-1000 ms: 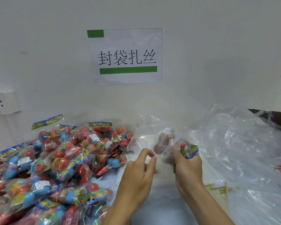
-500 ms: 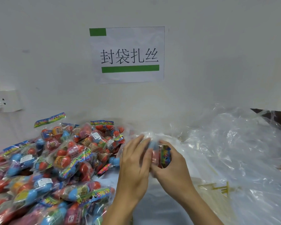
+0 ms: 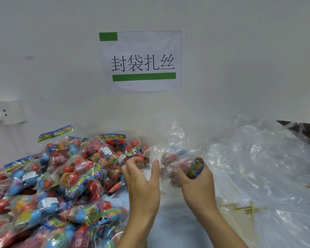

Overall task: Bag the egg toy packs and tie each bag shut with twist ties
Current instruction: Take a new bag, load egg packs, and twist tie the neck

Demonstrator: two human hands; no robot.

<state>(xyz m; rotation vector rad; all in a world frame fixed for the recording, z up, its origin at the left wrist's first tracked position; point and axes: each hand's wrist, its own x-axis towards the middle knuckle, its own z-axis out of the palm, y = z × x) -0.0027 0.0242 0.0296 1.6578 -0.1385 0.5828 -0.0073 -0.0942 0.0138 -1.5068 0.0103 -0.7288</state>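
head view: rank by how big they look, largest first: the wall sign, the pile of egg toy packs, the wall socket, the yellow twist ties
1. pile of egg toy packs
2. wall sign
3. wall socket, cut off by the frame edge
4. yellow twist ties

The pile lies nearer the camera than the sign, so first place is unsure.

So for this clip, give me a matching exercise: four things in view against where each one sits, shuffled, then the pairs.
Things:
1. pile of egg toy packs
2. paper sign
3. twist ties
4. wall socket

Places:
A. on the wall, centre top
B. lower right, under clear plastic
C. on the table, left of the hands
D. on the wall, far left edge

Pairs: 1-C, 2-A, 3-B, 4-D
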